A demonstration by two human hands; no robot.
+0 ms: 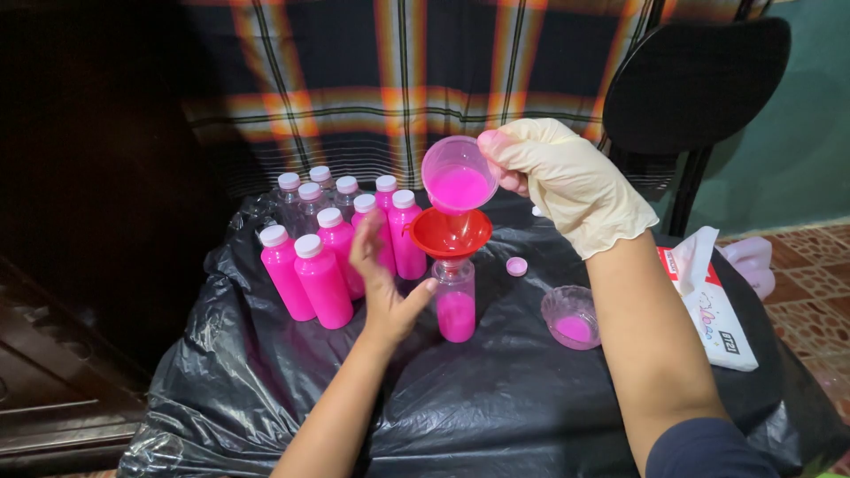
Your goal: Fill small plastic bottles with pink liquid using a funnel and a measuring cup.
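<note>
My right hand [567,181], in a cream glove, tilts a small clear cup [458,174] of pink liquid into a red funnel [450,234]. The funnel sits in the neck of a clear bottle [455,301], about half full of pink. My bare left hand [382,279] is open beside that bottle, its thumb touching the side. A loose pink cap [516,265] lies just right of the funnel.
Several capped bottles [323,279], some pink-filled, some clear, stand in a cluster at the left on a black plastic sheet [496,398]. A small bowl [572,317] of pink liquid sits at right, with a tissue pack [713,305] beyond. A black chair [695,84] stands behind.
</note>
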